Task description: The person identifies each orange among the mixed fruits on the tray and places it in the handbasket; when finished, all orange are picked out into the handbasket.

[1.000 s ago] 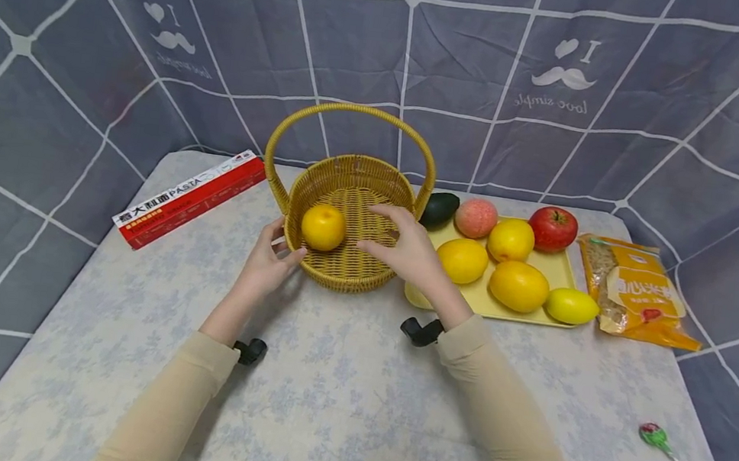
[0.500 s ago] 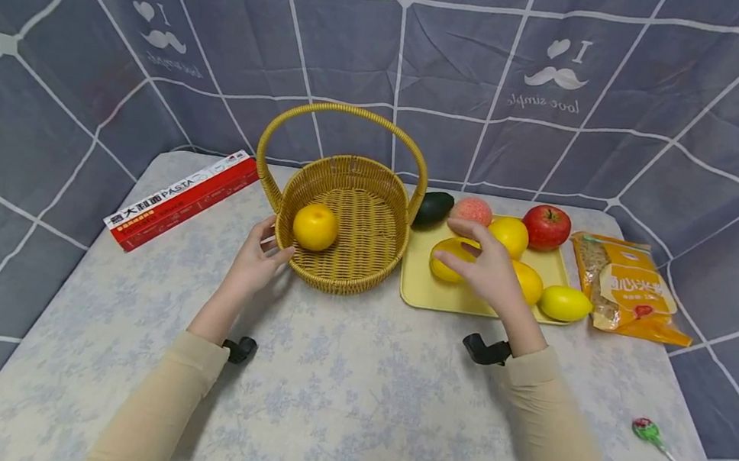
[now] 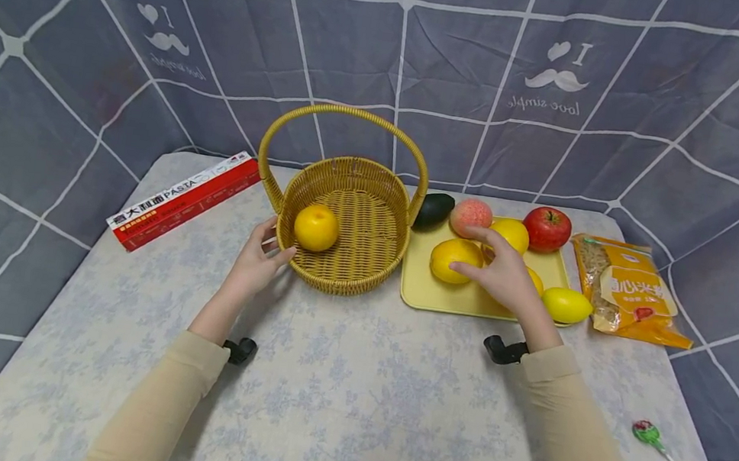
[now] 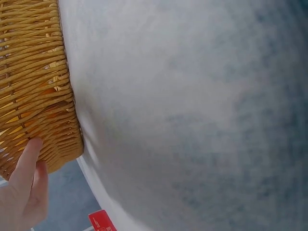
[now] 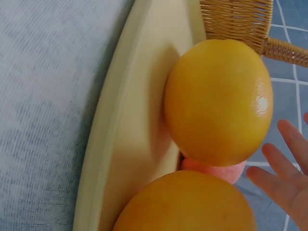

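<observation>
My left hand (image 3: 257, 261) rests against the left side of a wicker basket (image 3: 369, 234). Its fingertips touch the woven outer wall (image 4: 33, 91), and the thumb lies near the front rim. Inside the basket, toward the left, sits a round orange-yellow fruit (image 3: 316, 227). Over the yellow tray (image 3: 420, 296), my right hand (image 3: 505, 274) is spread and holds nothing. Its thumb overlaps an oval yellow fruit (image 3: 452, 260) in the head view. The right wrist view shows that oval fruit (image 5: 219, 101) with the fingers apart from it; another large fruit (image 5: 187, 207) lies nearer the camera.
Around the tray are a red apple (image 3: 546, 229), a pink peach (image 3: 471, 216), a dark green avocado (image 3: 434, 211) and a lemon (image 3: 566, 305). A packaged bag (image 3: 639, 290) lies right, a pasta box (image 3: 182, 200) left, a lollipop (image 3: 652, 436) at front right.
My right hand has moved from above the basket rightward to the fruit on the tray, ending slightly right of its half-second-ago place. The left hand stays at the basket.
</observation>
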`<state>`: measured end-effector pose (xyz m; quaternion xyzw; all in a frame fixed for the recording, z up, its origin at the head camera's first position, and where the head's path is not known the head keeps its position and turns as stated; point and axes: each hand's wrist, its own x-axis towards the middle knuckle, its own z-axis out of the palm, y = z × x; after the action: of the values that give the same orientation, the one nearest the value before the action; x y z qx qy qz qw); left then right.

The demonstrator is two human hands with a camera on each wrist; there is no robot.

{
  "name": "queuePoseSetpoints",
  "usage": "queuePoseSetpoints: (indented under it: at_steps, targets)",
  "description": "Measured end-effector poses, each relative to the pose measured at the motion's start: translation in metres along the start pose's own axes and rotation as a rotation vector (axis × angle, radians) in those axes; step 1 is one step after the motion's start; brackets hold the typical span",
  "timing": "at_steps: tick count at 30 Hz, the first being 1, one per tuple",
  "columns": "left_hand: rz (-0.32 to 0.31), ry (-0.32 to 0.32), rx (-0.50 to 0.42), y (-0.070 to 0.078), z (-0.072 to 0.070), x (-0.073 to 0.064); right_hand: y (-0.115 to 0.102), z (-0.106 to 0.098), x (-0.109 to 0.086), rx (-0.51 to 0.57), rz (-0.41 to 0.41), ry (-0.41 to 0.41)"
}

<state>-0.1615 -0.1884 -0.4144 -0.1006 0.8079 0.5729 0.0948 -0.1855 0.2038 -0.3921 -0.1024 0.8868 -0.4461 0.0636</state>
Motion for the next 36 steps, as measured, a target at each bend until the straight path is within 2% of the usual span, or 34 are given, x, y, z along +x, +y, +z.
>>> queuePoseSetpoints:
  at_steps: [8, 17, 24, 30, 36]
  targets:
    - [-0.01, 0.004, 0.004, -0.001, 0.0, 0.001, 0.006, 0.001, 0.006, -0.105, 0.052, -0.053]
    - [-0.025, 0.015, 0.009, -0.002, 0.0, 0.002, 0.01, 0.008, 0.014, -0.167, 0.079, -0.098]
    - [-0.021, 0.017, 0.013, 0.0, 0.001, 0.001, 0.012, 0.013, 0.018, -0.209, 0.044, -0.117]
    - [-0.02, 0.016, 0.016, 0.0, 0.001, 0.0, 0.012, 0.018, 0.018, -0.312, 0.034, -0.125]
    - [-0.014, 0.016, 0.015, 0.0, 0.001, -0.001, 0.008, 0.019, 0.015, -0.352, 0.01, -0.108]
